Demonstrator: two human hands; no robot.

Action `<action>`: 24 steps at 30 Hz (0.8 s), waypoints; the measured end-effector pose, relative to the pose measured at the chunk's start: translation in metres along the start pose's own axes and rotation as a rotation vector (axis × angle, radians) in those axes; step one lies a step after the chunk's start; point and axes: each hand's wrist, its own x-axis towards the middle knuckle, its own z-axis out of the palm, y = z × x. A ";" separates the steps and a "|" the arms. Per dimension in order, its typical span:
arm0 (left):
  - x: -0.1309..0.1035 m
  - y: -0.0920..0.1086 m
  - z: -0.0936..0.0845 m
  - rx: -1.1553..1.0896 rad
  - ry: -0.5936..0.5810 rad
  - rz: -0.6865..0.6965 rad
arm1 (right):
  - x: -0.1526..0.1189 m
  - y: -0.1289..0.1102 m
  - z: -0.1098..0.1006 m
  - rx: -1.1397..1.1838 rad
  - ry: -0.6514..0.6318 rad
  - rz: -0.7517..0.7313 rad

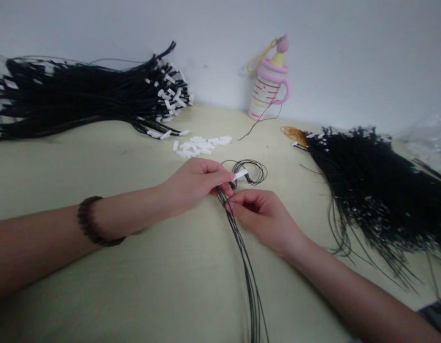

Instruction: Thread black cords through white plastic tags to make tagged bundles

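Note:
Between its thumb and fingers my left hand [202, 183] pinches a small white connector [241, 174], with thin black wires [246, 259] passing under the fingers. Those wires run down toward the front edge of the view. My right hand [266, 216] is closed in a pinch on the wires, just below and to the right of the left fingertips. Beyond the fingertips, a loose coil of thin black wire [259, 166] rests on the table. Exactly how the connector and wires meet is hidden by the fingers.
Loose white connectors [197, 146] lie in a pile behind my left hand. A thick black wire bundle with white ends [87, 93] is at the back left, another black wire bundle [377, 186] at the right. A striped pink cup [265, 90] stands against the wall, near orange bands [295, 135].

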 end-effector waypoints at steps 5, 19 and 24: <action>0.000 -0.001 -0.002 0.051 0.018 0.023 | -0.001 0.000 -0.003 -0.057 0.007 -0.021; 0.002 -0.003 -0.002 0.037 0.015 0.016 | -0.008 -0.008 -0.018 -0.135 -0.056 -0.011; 0.003 -0.002 -0.001 0.040 0.033 0.006 | -0.005 -0.010 -0.025 -0.116 0.060 -0.033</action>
